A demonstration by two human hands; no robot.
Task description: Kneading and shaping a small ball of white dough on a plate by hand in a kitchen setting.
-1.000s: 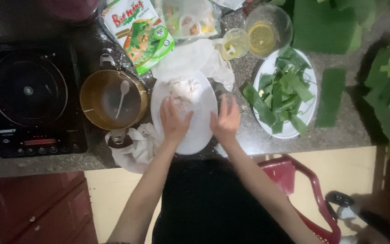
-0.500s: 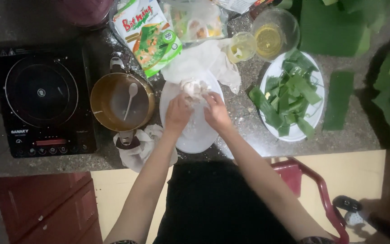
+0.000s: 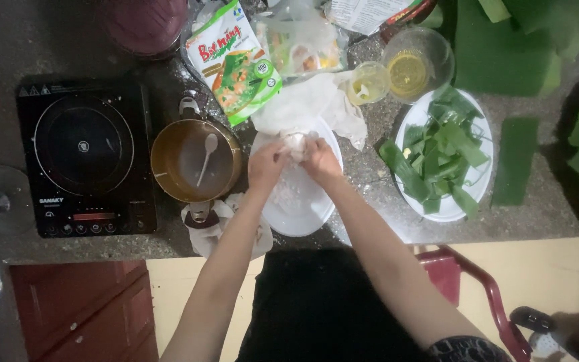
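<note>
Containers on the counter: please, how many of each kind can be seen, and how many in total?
White plates: 2, one under the hands, one holding green leaf strips
Metal pot with a spoon inside: 1
Clear glass bowls: 2, large and small
Total: 5

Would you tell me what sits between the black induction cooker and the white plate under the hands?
In the head view, a brown pot with a spoon in it.
</note>
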